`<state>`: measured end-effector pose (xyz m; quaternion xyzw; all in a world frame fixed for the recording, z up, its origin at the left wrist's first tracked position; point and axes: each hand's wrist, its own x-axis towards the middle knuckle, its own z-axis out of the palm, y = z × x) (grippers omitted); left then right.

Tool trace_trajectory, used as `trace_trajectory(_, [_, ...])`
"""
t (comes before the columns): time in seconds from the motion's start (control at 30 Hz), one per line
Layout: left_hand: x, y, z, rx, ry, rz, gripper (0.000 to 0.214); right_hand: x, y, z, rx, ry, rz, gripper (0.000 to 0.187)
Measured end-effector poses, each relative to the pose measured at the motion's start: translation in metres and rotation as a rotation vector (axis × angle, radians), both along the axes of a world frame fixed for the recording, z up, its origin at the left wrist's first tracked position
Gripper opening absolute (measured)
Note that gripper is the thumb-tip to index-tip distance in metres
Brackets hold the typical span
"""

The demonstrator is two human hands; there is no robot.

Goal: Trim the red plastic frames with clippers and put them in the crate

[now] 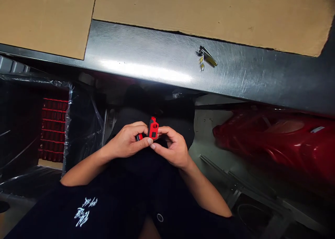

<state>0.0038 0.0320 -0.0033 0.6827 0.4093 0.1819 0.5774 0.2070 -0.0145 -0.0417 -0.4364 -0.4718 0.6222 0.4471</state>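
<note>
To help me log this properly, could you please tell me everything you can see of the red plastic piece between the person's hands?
The red plastic piece is small, bright red and blocky, with a narrower stepped top, a round hole in its upper part and a dark square opening below. It stands nearly upright, held up between the left hand and the right hand.

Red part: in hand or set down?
In hand: the red plastic part stands upright, gripped between the left hand and right hand, with nothing beneath it.
</note>
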Motion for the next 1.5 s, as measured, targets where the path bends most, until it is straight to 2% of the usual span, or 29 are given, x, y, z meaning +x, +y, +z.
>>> trace_trajectory(0.2, [-0.001, -0.001, -0.002, 0.056, -0.009, -0.021, 0.019, 0.004, 0.005, 0.003, -0.158, 0.212, -0.002, 0.019])
trace_trajectory(0.4, [-0.002, -0.002, -0.005, 0.062, -0.038, -0.037, 0.020, -0.002, 0.007, 0.006, -0.255, 0.139, -0.055, 0.022])
trace_trajectory(0.53, [-0.004, -0.002, -0.005, 0.090, -0.037, -0.050, 0.020, 0.000, 0.007, 0.007, -0.256, 0.142, 0.012, 0.020])
trace_trajectory(0.63, [-0.005, -0.001, -0.003, 0.102, -0.021, -0.053, 0.022, 0.006, 0.008, 0.007, -0.219, 0.183, 0.090, 0.028])
trace_trajectory(0.9, [-0.007, -0.001, -0.002, 0.130, -0.006, -0.126, 0.022, 0.012, 0.012, 0.004, -0.276, 0.187, 0.014, 0.028])
trace_trajectory(1.27, [-0.010, 0.000, -0.006, 0.355, 0.139, -0.180, 0.015, 0.002, 0.012, 0.003, -0.396, 0.198, 0.020, 0.047])
trace_trajectory(1.5, [-0.009, 0.000, -0.006, 0.519, 0.287, -0.208, 0.014, 0.001, 0.010, 0.005, -0.420, 0.237, 0.049, 0.039])
